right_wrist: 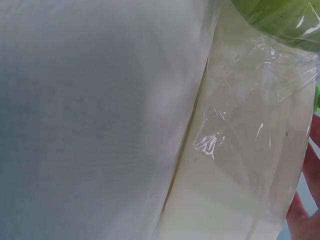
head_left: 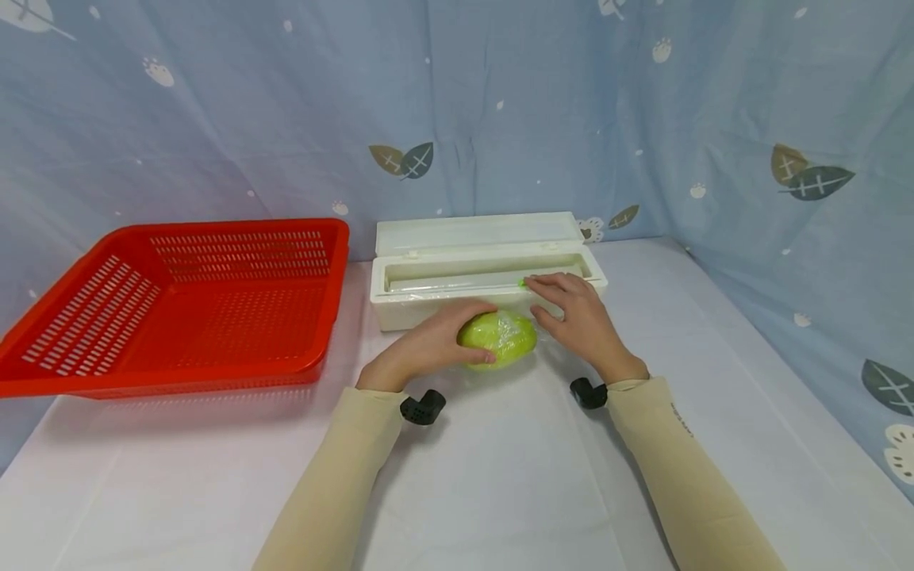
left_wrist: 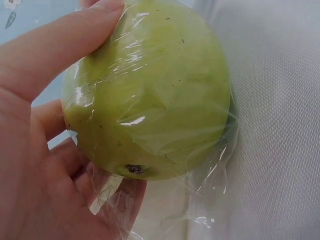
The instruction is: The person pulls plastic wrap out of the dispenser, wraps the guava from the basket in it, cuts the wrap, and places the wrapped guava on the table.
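Note:
My left hand (head_left: 435,341) grips a rounded green fruit (head_left: 503,337) with thumb and fingers. Clear cling film (left_wrist: 135,120) covers it, wrinkled and shiny, and in the left wrist view a dark blossom end shows through. From the fruit the film stretches across to the white cling film dispenser (head_left: 493,300), whose lid (head_left: 478,232) stands raised. A roll lies in the dispenser's trough. At its front edge is a small green slide cutter (head_left: 523,283), touched by the fingertips of my right hand (head_left: 581,317). The right thumb is apart from the cutter.
A red slotted plastic basket (head_left: 321,349) stands to the left of the dispenser. White cloth (head_left: 500,484) covers the table. Behind hangs a blue curtain (head_left: 500,119) with leaf prints, and it continues along the right side.

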`<move>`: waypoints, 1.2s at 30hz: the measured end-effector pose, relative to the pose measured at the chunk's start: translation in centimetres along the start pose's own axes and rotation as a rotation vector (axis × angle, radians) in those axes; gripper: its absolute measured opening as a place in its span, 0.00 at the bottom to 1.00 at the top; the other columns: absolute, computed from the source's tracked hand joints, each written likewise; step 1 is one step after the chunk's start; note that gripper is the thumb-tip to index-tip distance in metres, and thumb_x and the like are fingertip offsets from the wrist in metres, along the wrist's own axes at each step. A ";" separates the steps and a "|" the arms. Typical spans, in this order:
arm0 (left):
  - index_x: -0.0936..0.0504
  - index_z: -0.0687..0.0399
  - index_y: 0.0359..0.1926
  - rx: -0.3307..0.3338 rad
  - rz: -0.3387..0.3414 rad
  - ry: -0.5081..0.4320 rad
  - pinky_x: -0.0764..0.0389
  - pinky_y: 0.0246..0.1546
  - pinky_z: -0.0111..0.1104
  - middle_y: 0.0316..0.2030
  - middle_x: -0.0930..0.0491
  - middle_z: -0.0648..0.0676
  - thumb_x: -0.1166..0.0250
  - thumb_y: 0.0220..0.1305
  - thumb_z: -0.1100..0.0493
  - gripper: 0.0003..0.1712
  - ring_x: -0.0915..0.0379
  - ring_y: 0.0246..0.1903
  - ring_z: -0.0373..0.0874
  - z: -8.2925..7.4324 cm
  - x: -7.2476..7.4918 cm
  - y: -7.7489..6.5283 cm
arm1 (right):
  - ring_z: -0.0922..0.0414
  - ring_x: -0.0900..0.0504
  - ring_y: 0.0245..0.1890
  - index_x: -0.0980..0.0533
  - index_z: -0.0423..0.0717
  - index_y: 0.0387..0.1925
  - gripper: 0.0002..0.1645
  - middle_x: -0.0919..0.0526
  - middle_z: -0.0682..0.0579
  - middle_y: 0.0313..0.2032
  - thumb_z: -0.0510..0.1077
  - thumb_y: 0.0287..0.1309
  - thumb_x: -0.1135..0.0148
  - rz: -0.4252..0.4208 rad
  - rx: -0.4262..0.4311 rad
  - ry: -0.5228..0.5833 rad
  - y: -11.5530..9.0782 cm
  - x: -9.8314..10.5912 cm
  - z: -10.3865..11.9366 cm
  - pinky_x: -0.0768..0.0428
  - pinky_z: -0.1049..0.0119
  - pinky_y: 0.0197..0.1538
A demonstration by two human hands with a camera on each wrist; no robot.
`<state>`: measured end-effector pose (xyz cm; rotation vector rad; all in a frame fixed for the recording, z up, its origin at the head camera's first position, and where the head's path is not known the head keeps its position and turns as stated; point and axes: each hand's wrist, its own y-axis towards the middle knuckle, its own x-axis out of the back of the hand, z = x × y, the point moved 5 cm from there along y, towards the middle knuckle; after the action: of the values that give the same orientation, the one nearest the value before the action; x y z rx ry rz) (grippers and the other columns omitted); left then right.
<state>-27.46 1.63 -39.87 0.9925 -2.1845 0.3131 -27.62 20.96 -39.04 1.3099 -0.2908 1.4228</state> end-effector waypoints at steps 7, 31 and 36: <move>0.36 0.48 0.60 0.007 -0.004 0.016 0.42 0.57 0.34 0.57 0.37 0.46 0.31 0.46 0.46 0.40 0.44 0.57 0.39 0.2 -0.1 0.0 | 0.48 0.35 0.55 0.29 0.47 0.56 0.25 0.27 0.50 0.52 0.44 0.54 0.41 -0.001 0.028 0.000 -0.1 -0.1 0.3 0.42 0.51 0.57; 0.36 0.50 0.60 -0.011 0.000 0.024 0.41 0.56 0.35 0.57 0.37 0.48 0.31 0.47 0.47 0.40 0.44 0.56 0.40 0.0 -0.1 0.1 | 0.51 0.33 0.55 0.30 0.45 0.56 0.27 0.28 0.49 0.53 0.42 0.53 0.39 0.010 0.060 -0.007 0.1 -0.4 0.5 0.49 0.53 0.62; 0.36 0.49 0.60 -0.003 -0.003 0.013 0.40 0.55 0.34 0.57 0.37 0.47 0.32 0.47 0.46 0.39 0.44 0.56 0.39 0.1 -0.2 0.1 | 0.51 0.34 0.56 0.30 0.46 0.56 0.26 0.28 0.49 0.54 0.44 0.55 0.42 0.022 0.042 0.015 0.0 -0.4 0.7 0.50 0.53 0.63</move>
<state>-27.48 1.71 -40.03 0.9892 -2.1710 0.3148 -27.33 20.25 -39.11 1.3331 -0.2679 1.4639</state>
